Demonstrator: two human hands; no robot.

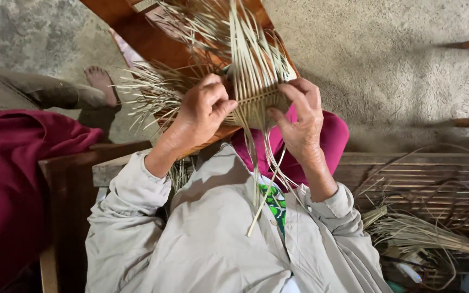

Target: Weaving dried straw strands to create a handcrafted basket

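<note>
Woven straw piece point(253, 89) sits at the upper centre of the frame, a partly plaited panel of pale, flat strips held between both hands, with loose ends fanning upward and to the left and a few long strands trailing down over the lap. At the far left, a dark red cloth point(12, 179) covers another person, whose bare foot point(101, 81) rests on the rough grey floor point(403, 59). Left hand point(204, 111) is curled tight, pinching the panel's left edge between thumb and fingers. Behind the work slants a smooth, reddish-brown wooden board point(147, 32). Right hand point(299, 119) grasps the panel's right edge, thumb pressed to the weave. Both sleeves are of a wrinkled beige shirt point(213, 233). At the lower right, a bundle of dry straw point(424, 233) lies on a slatted wooden bench point(441, 179).
</note>
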